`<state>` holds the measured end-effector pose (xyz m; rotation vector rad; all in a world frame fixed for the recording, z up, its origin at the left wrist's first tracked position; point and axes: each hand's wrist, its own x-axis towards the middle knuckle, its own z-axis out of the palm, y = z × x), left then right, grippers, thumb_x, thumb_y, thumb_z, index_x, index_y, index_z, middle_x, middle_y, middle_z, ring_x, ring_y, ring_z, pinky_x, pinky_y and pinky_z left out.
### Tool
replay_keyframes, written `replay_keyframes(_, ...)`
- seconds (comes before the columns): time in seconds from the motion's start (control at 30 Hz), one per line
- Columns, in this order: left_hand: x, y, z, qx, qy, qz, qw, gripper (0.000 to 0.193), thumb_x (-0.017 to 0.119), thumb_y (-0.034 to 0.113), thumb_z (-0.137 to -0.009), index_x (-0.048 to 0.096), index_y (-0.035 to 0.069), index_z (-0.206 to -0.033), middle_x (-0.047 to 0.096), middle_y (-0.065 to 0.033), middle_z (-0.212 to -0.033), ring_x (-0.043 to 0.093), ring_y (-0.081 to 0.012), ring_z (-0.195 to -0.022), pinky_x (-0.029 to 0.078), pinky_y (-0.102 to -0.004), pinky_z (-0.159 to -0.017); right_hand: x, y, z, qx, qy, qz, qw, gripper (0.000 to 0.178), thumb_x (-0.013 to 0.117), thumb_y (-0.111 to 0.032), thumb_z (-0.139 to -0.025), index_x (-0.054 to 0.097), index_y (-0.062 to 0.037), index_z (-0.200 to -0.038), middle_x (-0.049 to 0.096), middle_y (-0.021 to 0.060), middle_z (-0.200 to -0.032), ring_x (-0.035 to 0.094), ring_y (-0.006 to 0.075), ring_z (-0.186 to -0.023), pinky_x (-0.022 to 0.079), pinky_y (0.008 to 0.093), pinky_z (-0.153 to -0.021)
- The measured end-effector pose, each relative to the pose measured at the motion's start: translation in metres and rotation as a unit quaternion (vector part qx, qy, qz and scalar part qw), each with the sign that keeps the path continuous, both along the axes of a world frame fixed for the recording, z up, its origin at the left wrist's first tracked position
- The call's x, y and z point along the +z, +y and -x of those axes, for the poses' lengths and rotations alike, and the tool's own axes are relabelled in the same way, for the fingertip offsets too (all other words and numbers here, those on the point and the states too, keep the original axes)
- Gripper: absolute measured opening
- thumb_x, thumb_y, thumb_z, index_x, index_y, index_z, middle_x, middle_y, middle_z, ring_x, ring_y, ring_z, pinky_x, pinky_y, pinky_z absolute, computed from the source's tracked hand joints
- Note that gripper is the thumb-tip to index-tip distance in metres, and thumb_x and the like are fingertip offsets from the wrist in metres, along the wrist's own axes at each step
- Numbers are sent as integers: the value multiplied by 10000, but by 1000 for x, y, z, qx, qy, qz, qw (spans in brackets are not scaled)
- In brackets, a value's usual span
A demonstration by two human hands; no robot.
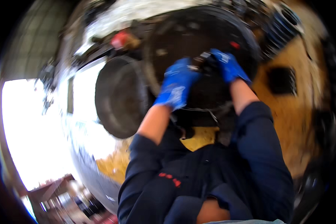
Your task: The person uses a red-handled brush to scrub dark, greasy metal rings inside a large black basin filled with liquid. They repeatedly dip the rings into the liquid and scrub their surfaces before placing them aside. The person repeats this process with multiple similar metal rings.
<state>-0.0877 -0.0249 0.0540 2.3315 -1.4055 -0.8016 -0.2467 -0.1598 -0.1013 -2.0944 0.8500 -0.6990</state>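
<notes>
Your blue-gloved left hand [181,76] and blue-gloved right hand [227,65] were over the big dark tub [205,33], a small metal part [201,59] between them, at nine o'clock from the right one. Blur hid the fingertips, so whether either grip was clamped or apart, I couldn't tell. From the tub, a grey basin [121,99] stood at eight o'clock, a black block [282,80] between three and four.

You're in what looks like a workshop: before you is a grimy round tub [149,63], with a ribbed dark cylinder [282,31] just right of it, a round grey basin [119,97] beside its left, and a bright opening [33,130] farther left.
</notes>
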Motion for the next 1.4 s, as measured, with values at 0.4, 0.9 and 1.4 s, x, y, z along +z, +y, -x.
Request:
replay_keyframes(0.4, -135, -80, -9, 78, 106, -19, 991, 396, 767, 368, -779, 799, 97, -1065, 764, -177, -1094, 744, -349, -971, 578, -418, -831, 41, 15, 10, -35, 12, -319, 947, 438, 653, -367, -951, 683, -3, -1191, 684, 43, -943, 617, 145, -836, 485, 327, -742)
replay_keyframes(0.9, -93, 54, -31, 106, 532, 173, 822, 276, 692, 205, -958, 710, 27, -1168, 731, -80, -961, 696, -212, -839, 568, -334, -749, 119, 70, -29, 164, -157, -136, 964, 239, 694, -201, -963, 742, -39, -1132, 748, 115, -1006, 728, 200, -885, 590, 351, -848)
replay_keyframes(1.4, -82, 18, -1, 145, 326, 111, 927, 529, 780, -12, -804, 627, -54, -1308, 742, -116, -1086, 711, -206, -940, 576, -314, -836, 63, -45, 12, -7, -22, -255, 967, 330, 627, -371, -993, 762, -70, -997, 749, 93, -855, 719, 164, -873, 576, 341, -839)
